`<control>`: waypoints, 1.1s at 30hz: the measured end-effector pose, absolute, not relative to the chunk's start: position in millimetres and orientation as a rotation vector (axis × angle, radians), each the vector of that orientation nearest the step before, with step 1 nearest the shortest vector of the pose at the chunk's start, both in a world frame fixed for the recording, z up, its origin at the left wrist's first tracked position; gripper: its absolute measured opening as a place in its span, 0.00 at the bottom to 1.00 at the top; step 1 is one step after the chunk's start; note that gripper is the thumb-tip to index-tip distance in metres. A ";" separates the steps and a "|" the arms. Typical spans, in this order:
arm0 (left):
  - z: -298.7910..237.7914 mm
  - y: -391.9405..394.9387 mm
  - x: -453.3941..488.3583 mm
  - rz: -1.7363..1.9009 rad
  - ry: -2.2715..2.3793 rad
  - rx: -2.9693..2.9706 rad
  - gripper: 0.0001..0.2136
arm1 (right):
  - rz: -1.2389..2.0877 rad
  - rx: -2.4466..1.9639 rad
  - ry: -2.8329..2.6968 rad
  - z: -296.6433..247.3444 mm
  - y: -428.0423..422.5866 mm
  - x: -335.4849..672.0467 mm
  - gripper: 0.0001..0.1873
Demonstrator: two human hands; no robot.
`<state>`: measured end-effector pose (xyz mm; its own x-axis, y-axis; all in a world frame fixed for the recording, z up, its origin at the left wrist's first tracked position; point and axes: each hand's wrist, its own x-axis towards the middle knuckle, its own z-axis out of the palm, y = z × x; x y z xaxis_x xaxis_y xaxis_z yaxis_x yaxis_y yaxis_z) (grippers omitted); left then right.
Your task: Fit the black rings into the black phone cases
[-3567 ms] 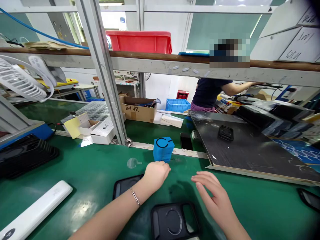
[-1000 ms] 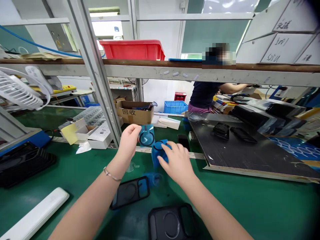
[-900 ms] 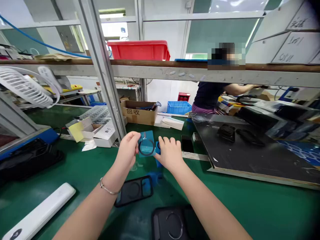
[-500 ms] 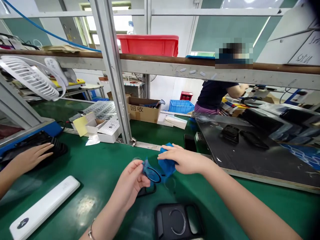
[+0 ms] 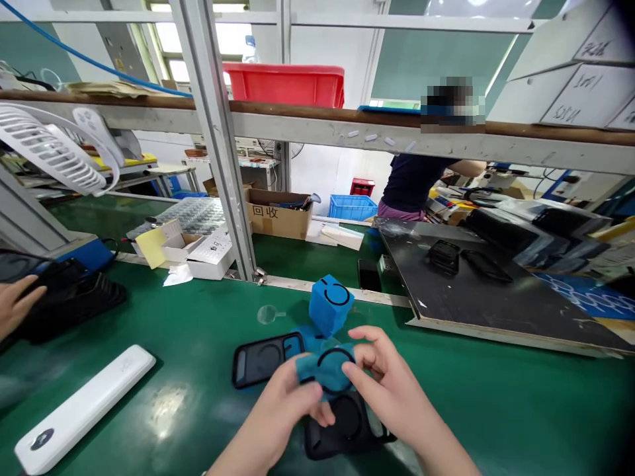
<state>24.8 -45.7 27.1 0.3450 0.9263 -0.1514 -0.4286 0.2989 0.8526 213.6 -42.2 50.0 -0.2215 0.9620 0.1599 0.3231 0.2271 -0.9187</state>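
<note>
Left hand (image 5: 285,416) and right hand (image 5: 394,396) are pinching the ringed film (image 5: 325,373) from both sides, close together, having brought it down from beside the block (image 5: 331,305), and are holding it just over the case (image 5: 342,430) lying beneath them.

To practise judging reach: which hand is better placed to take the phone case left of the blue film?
Left, likely: the left hand is nearer that phone case; the right hand would cross the blue film.
</note>
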 end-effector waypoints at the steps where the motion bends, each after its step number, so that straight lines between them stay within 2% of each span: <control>1: 26.3 -46.8 23.7 1.008 0.785 0.945 0.20 | 1.016 -1.218 -1.751 53.1 -45.5 216.5 0.12; 4: 26.4 -48.0 24.7 1.038 0.962 1.076 0.17 | 0.919 -1.234 -1.944 60.7 -52.9 226.9 0.11; 7: 29.5 -48.9 32.4 1.027 1.016 0.976 0.15 | 0.651 -1.162 -2.060 60.4 -60.5 232.6 0.07; 9: 33.0 -50.0 38.4 1.033 0.997 0.902 0.15 | 0.520 -1.093 -2.063 57.8 -65.1 233.6 0.10; 14: 46.7 -50.1 48.9 0.904 0.924 0.869 0.14 | 0.487 -0.958 -2.050 57.6 -71.3 234.6 0.15; 21: 46.3 -48.8 62.5 0.844 0.957 1.157 0.17 | 0.283 -0.942 -2.155 58.1 -71.6 235.7 0.10; 24: 37.2 -35.6 60.9 0.853 1.022 1.393 0.18 | 0.149 -1.004 -2.176 59.9 -74.6 240.6 0.11; 30: 8.4 31.6 21.5 0.944 1.489 1.766 0.11 | 0.468 -1.012 -1.966 59.6 -88.8 270.3 0.06; 33: -6.3 50.5 3.5 0.895 1.626 1.870 0.08 | 0.631 -1.230 -1.681 40.4 -91.0 281.3 0.09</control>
